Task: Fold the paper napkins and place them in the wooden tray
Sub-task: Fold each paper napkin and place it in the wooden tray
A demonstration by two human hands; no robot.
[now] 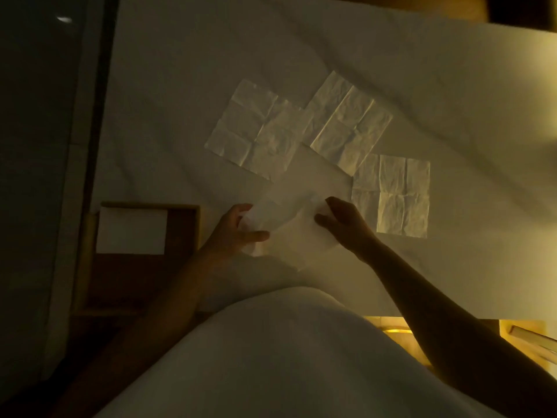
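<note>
Nearest my view is a smooth, rounded swell of white fabric (286, 357), the person's clothing, dim in the warm light. Beyond it both bare forearms reach onto a wrinkled white cloth (211, 55) covering the table. The left hand (232, 230) has its thumb and fingers curled round the left edge of the held napkin (304, 188). The right hand (346, 224) pinches that napkin's right side between thumb and forefinger. This thin, soft sheet is blurred and partly lifted, between the two hands.

Past it, three opened napkins lie flat and grid-creased: the left napkin (256, 131), the middle napkin (349, 128) and the right napkin (398, 194), slightly overlapping or just beside one another.

To the left, the wooden tray (144, 282), square-rimmed and dark-floored, holds one folded napkin (131, 230), a crisp white rectangle at its far end.
</note>
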